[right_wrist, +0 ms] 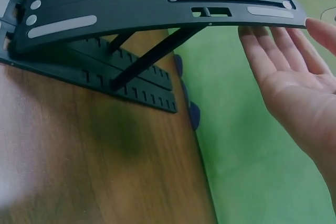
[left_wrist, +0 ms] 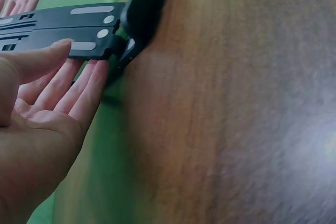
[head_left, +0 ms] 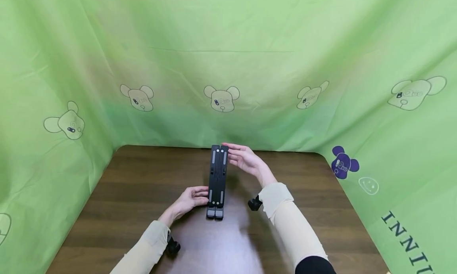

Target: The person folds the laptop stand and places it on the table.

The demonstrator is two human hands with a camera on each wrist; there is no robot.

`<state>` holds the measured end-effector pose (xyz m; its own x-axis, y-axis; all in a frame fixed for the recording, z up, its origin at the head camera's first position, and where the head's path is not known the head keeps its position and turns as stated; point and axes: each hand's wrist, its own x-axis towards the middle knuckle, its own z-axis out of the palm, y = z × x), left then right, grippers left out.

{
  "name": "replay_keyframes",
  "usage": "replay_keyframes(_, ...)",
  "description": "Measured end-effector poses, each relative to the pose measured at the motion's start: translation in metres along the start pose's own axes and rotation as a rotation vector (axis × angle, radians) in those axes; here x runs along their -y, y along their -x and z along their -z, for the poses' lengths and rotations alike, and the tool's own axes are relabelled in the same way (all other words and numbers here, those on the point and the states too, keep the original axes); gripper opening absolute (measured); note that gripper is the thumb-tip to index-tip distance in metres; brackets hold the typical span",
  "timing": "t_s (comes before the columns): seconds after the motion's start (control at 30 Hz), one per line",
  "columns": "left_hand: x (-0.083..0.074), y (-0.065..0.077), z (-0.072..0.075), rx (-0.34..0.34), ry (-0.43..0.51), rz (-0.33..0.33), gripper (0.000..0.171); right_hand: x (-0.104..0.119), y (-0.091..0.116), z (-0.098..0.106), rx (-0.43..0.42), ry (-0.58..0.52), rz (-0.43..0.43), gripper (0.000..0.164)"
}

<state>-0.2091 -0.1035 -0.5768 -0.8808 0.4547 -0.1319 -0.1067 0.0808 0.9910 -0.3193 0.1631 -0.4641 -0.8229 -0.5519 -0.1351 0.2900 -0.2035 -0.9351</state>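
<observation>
A black folding laptop stand [head_left: 218, 175] stands on the table with its two slats side by side and their upper end raised. In the right wrist view, thin support struts [right_wrist: 163, 53] slant from the top down to the notched base [right_wrist: 149, 97]. Grey pads and small hooked feet mark the lower end. My left hand [head_left: 188, 200] pinches the left edge near that low end, thumb on top and fingers underneath. At the raised far end my right hand [head_left: 246, 159] holds the right side, fingers beneath and thumb at the corner.
The brown wood table [head_left: 143, 179] reaches back to a green curtain [head_left: 267, 68] with bear drawings, which also hangs along both sides. A black wrist device [head_left: 255, 203] sits at my right cuff, another [head_left: 173, 247] at my left.
</observation>
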Motion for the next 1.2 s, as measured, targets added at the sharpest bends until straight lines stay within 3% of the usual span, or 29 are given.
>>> replay_keyframes(0.17, 0.008, -0.001, -0.004, 0.006, -0.033, -0.021, 0.056, -0.006, 0.0, -0.002, 0.021, -0.041, -0.001, 0.056)
replay_keyframes(0.53, 0.007, -0.002, -0.008, -0.001, -0.011, -0.022, 0.052, -0.009, 0.002, -0.005, -0.001, -0.036, -0.019, 0.056)
replay_keyframes(0.7, 0.006, -0.003, -0.012, -0.046, -0.05, -0.041, 0.052, -0.012, 0.002, -0.003, 0.002, -0.045, -0.005, 0.049)
replay_keyframes(0.9, 0.004, -0.005, -0.019, -0.116, -0.075, -0.082, 0.043, -0.012, 0.003, -0.002, -0.014, 0.011, -0.009, 0.047)
replay_keyframes(1.2, 0.004, -0.005, -0.015, -0.143, -0.136, -0.122, 0.042, -0.008, 0.001, -0.01, -0.098, 0.105, 0.036, 0.051)
